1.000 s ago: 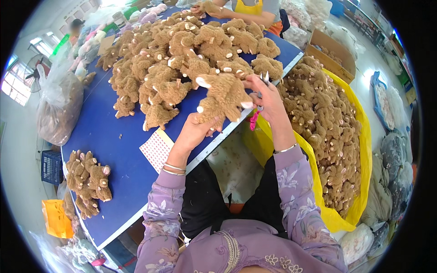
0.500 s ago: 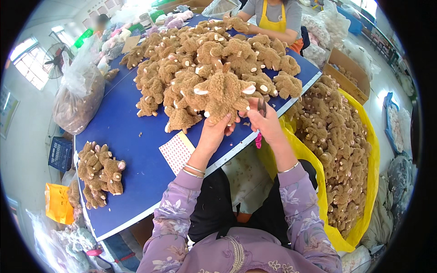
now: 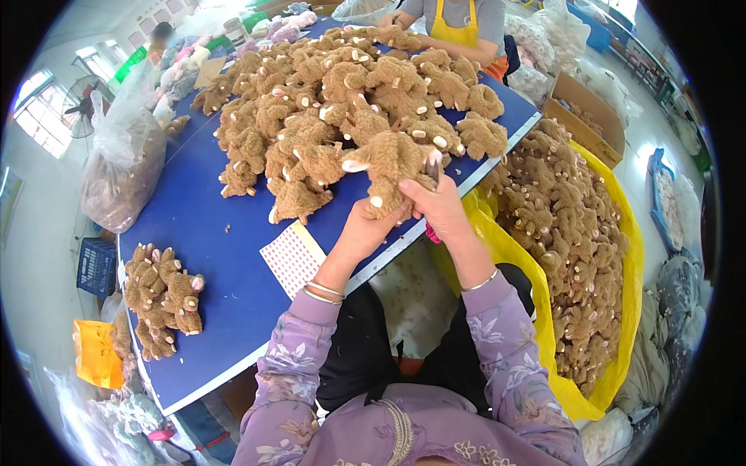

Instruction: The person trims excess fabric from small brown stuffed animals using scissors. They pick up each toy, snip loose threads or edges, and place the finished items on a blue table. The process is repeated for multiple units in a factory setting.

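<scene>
While both hands, left hand and right hand, grip one brown plush toy, a toy heap crowds the blue table behind; a yellow bag flanks right.

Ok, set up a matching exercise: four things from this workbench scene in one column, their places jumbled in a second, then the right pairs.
Things:
1. brown plush toy
2. dotted sheet
3. small heap of plush toys
4. yellow bag

Places:
A. near left corner of the blue table
B. beside the table, on the person's right, full of plush toys
C. held in the left hand and right hand
D. flat on the table by the left wrist

Pairs: 1-C, 2-D, 3-A, 4-B
</scene>
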A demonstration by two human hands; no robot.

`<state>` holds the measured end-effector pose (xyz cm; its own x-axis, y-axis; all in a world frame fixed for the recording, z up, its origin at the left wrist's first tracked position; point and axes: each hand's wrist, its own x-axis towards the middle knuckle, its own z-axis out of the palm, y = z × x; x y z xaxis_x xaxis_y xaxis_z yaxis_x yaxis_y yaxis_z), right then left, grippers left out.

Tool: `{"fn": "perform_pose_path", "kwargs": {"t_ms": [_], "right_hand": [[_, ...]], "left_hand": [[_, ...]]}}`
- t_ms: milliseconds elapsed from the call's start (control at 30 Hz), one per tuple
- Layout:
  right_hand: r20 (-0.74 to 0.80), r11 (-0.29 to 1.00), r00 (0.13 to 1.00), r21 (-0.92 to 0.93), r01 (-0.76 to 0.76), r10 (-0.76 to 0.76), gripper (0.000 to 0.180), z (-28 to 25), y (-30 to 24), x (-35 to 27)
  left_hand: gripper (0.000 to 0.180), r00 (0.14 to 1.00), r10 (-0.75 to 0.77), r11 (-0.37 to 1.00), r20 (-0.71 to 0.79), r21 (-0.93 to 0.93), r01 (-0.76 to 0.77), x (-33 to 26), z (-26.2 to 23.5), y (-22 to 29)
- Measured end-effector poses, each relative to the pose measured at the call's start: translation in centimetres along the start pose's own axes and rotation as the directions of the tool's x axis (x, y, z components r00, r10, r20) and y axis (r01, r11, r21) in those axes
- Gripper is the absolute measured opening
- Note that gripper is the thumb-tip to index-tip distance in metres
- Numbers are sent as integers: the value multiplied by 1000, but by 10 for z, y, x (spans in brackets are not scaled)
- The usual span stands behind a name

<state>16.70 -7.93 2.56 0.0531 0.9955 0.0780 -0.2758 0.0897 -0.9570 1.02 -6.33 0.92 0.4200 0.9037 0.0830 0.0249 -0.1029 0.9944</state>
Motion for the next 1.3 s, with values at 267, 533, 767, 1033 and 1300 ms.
{"fn": "perform_pose_path", "kwargs": {"t_ms": [267, 533, 767, 1033, 1300], "right_hand": [[16, 972, 989, -179, 149, -149, 29, 4, -1, -5], [39, 993, 995, 78, 84, -87, 25, 0, 20, 1], [131, 859, 990, 512, -18, -57, 28, 10, 20, -2], [87, 925, 996, 377, -38, 6, 31, 8, 15, -4], [35, 995, 998, 73, -61, 58, 38, 4, 11, -6]], "left_hand": [[34, 929, 116, 993, -351, 21, -116, -1, 6, 18], [25, 942, 74, 985, -327, -121, -119, 3, -2, 4], [30, 990, 4, 727, -144, -680, -102, 1, -2, 2], [33, 990, 15, 721, -139, -685, -107, -1, -9, 6], [27, 921, -11, 845, -389, -496, -199, 9, -8, 1]]}}
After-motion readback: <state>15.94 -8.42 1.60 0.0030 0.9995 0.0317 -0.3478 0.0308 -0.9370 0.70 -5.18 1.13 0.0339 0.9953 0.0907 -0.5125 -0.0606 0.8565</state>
